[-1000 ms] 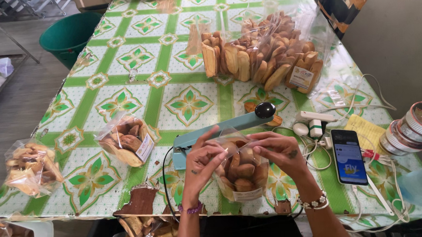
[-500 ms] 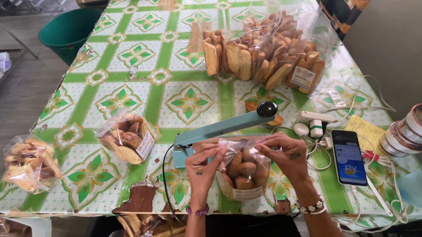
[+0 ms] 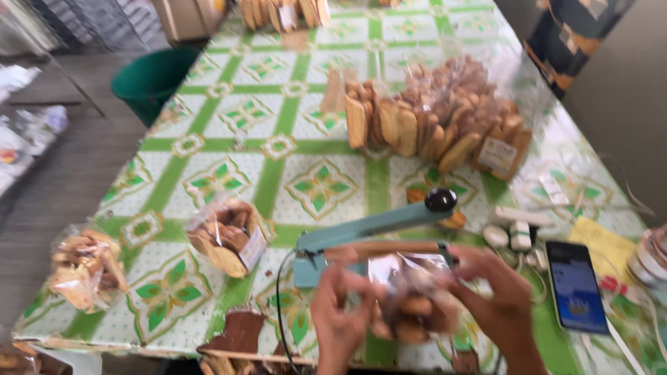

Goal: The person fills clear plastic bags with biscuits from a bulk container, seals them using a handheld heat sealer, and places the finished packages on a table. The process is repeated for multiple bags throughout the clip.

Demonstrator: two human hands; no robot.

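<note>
Pinching a clear bag of biscuits (image 3: 404, 309) by its top corners, the left hand (image 3: 339, 316) and right hand (image 3: 492, 305) hold it at the table's (image 3: 301, 143) near edge, just before the teal heat sealer (image 3: 366, 235); it looks light, crinkly, slippery, its contents brittle, best gripped by the film.

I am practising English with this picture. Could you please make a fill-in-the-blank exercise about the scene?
1. Both hands, the left hand and the right hand, hold a clear bag of ____.
2. The raised arm of the sealing machine ends in a ____ knob.
3. The tablecloth is white and ____.
4. A phone lies to the ____ of the hands.

Missing words: biscuits; black; green; right
</note>
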